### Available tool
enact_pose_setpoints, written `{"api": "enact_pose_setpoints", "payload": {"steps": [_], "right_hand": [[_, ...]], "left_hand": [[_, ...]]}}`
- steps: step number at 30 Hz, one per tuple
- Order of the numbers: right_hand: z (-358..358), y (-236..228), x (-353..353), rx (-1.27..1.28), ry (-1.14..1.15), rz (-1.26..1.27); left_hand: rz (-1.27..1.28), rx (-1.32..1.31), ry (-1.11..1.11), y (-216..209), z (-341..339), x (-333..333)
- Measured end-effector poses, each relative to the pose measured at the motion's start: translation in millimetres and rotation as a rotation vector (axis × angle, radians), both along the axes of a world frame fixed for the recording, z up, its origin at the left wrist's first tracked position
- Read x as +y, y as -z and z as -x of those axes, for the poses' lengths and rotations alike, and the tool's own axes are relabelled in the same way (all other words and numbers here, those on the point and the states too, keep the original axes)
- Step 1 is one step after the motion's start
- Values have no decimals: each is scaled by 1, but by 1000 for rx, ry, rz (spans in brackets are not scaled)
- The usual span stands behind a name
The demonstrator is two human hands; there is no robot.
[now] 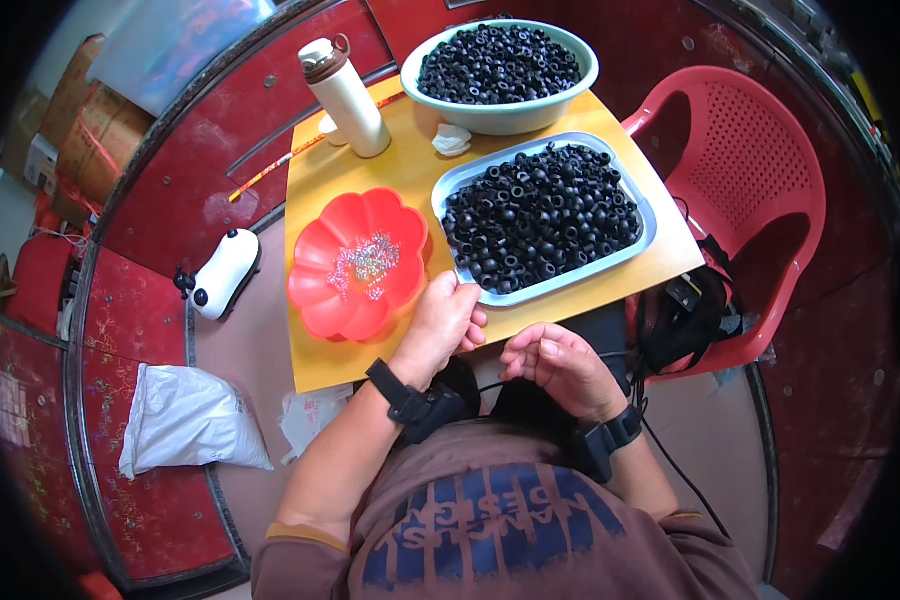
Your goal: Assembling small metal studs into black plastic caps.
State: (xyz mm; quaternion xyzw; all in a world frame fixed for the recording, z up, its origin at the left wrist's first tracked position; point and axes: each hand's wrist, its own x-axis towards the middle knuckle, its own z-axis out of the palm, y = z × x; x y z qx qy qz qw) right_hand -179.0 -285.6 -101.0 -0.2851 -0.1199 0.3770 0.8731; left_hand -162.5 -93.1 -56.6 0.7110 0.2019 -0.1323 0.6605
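Black pieces (545,215): heaped loose in the tray (648,218); plenty seemingly left, none visibly joined.
Red bowl (312,262): loose silvery bits (372,260).
Left hand (442,325): curled at tray's corner, grip unclear.
Right hand (562,368): loosely curled, contents unclear.

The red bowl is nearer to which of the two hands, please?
Left. The left hand is just to the right of the red bowl; the right hand is farther right, beyond the left hand.

Looks like a home. Has a counter (320,367), a plastic armchair (742,150), a flask (350,108), cardboard cartons (102,140) and a white toy-like figure (224,277)
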Motion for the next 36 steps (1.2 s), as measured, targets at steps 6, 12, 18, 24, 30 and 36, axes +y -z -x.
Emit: {"api": "enact_pose_setpoints", "payload": {"steps": [6,12,18,24,30,36], "right_hand": [[-22,-8,-10,40,8,-9],[-34,-8,-14,64,49,13],[-37,-29,-14,8,56,53],[-77,-67,-11,-955,489,657],[-96,-60,-5,-1124,774,891],[-95,-54,-12,-1258,611,1149]], "left_hand": [[59,27,-47,-9,8,-1],[88,77,-39,-20,39,14],[304,28,-300,-22,54,50],[287,92,-302,-34,47,70],[44,43,66,-76,10,32],[-598,-494,315,-67,-68,-6]]}}
